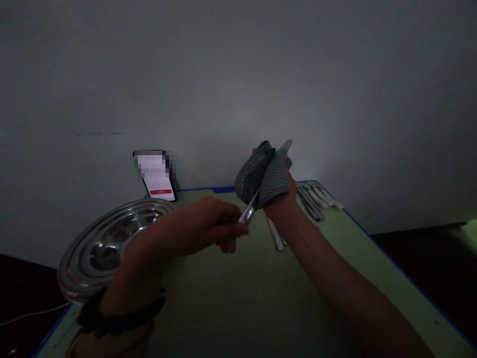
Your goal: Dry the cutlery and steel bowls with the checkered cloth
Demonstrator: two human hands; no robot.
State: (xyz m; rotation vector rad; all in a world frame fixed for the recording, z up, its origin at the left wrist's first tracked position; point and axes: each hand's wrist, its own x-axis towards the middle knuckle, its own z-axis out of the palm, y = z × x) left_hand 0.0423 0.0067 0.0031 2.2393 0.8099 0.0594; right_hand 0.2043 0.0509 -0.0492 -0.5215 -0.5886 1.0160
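Note:
My left hand [225,226] pinches the handle end of a shiny metal table knife [250,211], held up above the table. Wrapped about the knife's middle is a grey-green cloth [276,181] with a black-and-white checked edge. My right hand [290,184] is closed round this cloth from behind, and most of its fingers are hidden by it. The rounded blade tip sticks out past the cloth at the upper right. Below my right wrist, metal cutlery handles [276,237] lie on the table, partly covered by my forearm.
A wide steel basin [106,248] stands at the left, partly behind my left arm. Against the wall leans a phone [158,176] with a lit screen. More cutlery [315,196], some with pale handles, lies at the back right of the green, blue-edged table [231,308].

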